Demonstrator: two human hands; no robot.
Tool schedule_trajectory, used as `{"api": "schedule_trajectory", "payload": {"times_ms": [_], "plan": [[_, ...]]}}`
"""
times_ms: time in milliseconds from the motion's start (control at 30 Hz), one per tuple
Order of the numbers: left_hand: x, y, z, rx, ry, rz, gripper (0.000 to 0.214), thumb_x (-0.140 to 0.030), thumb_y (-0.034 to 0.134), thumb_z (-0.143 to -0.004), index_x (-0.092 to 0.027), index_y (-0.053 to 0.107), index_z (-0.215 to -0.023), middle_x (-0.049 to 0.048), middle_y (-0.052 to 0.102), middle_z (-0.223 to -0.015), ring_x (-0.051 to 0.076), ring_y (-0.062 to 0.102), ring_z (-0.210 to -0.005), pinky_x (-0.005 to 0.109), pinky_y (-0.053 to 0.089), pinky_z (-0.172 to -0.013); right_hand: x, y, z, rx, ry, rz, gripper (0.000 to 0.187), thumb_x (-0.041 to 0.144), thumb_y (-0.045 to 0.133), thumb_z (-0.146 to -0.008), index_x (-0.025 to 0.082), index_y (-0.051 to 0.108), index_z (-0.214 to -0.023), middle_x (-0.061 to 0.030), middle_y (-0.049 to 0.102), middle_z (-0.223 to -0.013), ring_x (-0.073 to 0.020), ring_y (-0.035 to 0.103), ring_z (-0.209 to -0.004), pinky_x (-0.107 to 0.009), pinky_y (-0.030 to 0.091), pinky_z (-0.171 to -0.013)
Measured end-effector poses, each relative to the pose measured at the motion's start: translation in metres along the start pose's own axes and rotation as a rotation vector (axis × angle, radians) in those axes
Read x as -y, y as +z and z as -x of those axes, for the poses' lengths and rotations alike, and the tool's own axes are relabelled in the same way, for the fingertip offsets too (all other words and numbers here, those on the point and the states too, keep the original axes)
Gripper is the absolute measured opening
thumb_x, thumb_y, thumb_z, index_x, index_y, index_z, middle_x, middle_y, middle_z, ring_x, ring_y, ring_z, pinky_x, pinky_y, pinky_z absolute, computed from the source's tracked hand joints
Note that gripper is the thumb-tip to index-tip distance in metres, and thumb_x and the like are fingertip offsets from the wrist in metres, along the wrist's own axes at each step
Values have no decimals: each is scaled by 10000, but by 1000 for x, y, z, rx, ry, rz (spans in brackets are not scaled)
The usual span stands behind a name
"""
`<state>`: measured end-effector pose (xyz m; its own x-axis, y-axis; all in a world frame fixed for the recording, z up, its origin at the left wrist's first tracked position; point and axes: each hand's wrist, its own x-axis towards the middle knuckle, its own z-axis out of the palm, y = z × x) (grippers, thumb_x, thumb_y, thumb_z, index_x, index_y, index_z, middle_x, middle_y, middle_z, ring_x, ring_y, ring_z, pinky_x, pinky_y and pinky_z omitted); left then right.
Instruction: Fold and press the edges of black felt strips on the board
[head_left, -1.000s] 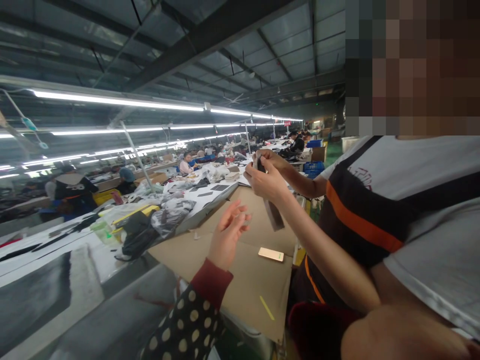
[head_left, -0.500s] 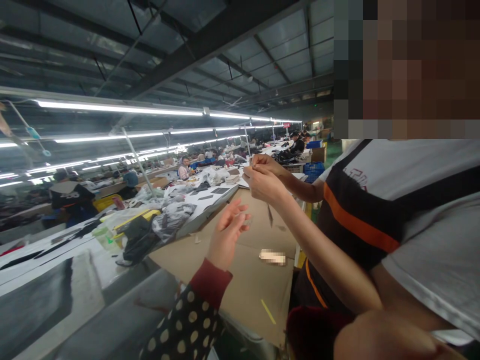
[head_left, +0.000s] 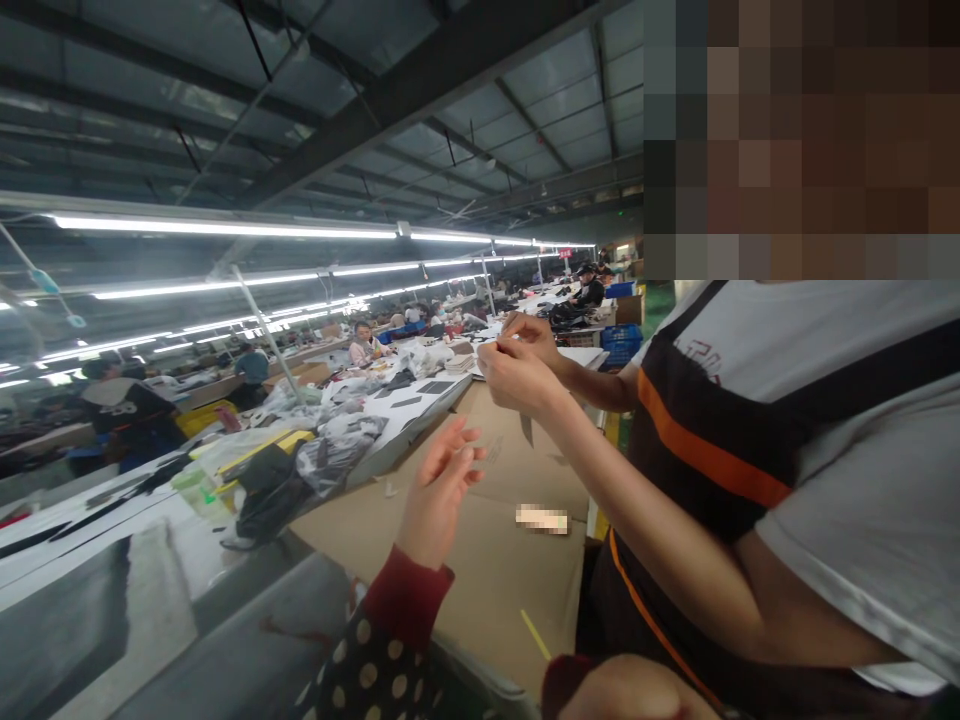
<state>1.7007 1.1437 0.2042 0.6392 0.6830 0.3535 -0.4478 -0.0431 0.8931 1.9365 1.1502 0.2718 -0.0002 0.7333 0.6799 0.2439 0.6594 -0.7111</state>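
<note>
My left hand [head_left: 436, 490], in a maroon cuff and a dark polka-dot sleeve, is raised over a brown cardboard sheet [head_left: 487, 560]. Its fingers are loosely bent and apart, with nothing visible in them. At the bottom edge, my right hand [head_left: 630, 690] shows only in part beside its maroon cuff; its fingers cannot be made out. In front of me, a co-worker's two hands [head_left: 521, 365] are pinched together on something small. A thin dark strip [head_left: 527, 430] hangs just below them.
The co-worker in a dark apron [head_left: 690, 440] stands close on the right. A yellow strip [head_left: 535, 634] lies on the cardboard. To the left are plastic bags [head_left: 341, 450], a green container [head_left: 196, 488] and a grey roll [head_left: 247, 620]. Blue crates [head_left: 621, 345] stand farther back.
My right hand has moved left along the bottom edge. My left hand keeps its pose, a little lower and further left in view. The co-worker's hands stay together.
</note>
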Motion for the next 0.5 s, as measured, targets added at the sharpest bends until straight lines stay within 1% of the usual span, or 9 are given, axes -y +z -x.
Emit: {"api": "schedule_trajectory", "payload": {"times_ms": [100,133,167,200,300,333,367,433,500], "plan": [[4,-3,2,-18,-17,20,363,-244,600,-714,-240,541,-1072,54,534,-1070,137,537,-849,212,416,-648,5,25,3,72,-86,194,287,228,287,-805,203,248,-522,38,262,-481,-110,293,-491,-191,252,-450],[5,-4,3,-27,-25,26,363,-246,604,-708,-241,545,-1066,53,538,-1065,137,539,-842,213,416,-646,8,33,4,85,-115,311,291,169,261,-799,198,224,-512,35,240,-463,-113,287,-476,-192,243,-448],[6,-4,4,-34,-35,32,365,-249,610,-702,-242,548,-1062,51,542,-1059,136,540,-837,213,415,-642,10,41,4,98,-166,531,296,104,255,-776,194,211,-498,30,236,-446,-115,294,-469,-194,247,-455],[7,-5,5,-41,-44,36,368,-252,615,-696,-245,549,-1059,49,545,-1055,135,541,-831,213,415,-637,13,49,4,116,-240,844,305,44,268,-742,192,215,-479,27,255,-430,-116,317,-470,-193,261,-470],[11,-8,7,-60,-60,43,369,-262,620,-691,-245,552,-1053,53,543,-1062,135,543,-822,215,415,-630,21,70,2,208,-539,1993,323,-63,354,-631,194,338,-436,39,414,-435,-108,412,-498,-180,314,-526],[12,-10,8,-66,-62,43,364,-263,617,-694,-243,552,-1052,56,541,-1066,137,544,-822,217,415,-630,23,77,0,252,-633,2267,315,-79,389,-603,196,400,-450,51,469,-460,-103,438,-506,-172,328,-534],[13,-11,8,-72,-65,44,360,-261,615,-697,-242,553,-1051,58,541,-1064,137,544,-821,218,415,-631,24,83,-1,299,-711,2453,306,-87,418,-584,199,454,-479,63,513,-491,-98,460,-515,-164,340,-539],[16,-14,10,-86,-78,48,358,-255,615,-698,-242,553,-1050,55,545,-1045,134,543,-813,216,414,-628,26,95,-3,396,-756,2574,300,-86,450,-571,205,517,-541,75,569,-552,-95,496,-542,-154,367,-553],[18,-18,11,-95,-93,54,364,-250,617,-697,-247,550,-1055,47,547,-1026,127,541,-804,211,413,-622,25,101,-4,459,-698,2546,299,-76,455,-578,211,535,-569,73,592,-588,-101,517,-572,-157,388,-570]]}}
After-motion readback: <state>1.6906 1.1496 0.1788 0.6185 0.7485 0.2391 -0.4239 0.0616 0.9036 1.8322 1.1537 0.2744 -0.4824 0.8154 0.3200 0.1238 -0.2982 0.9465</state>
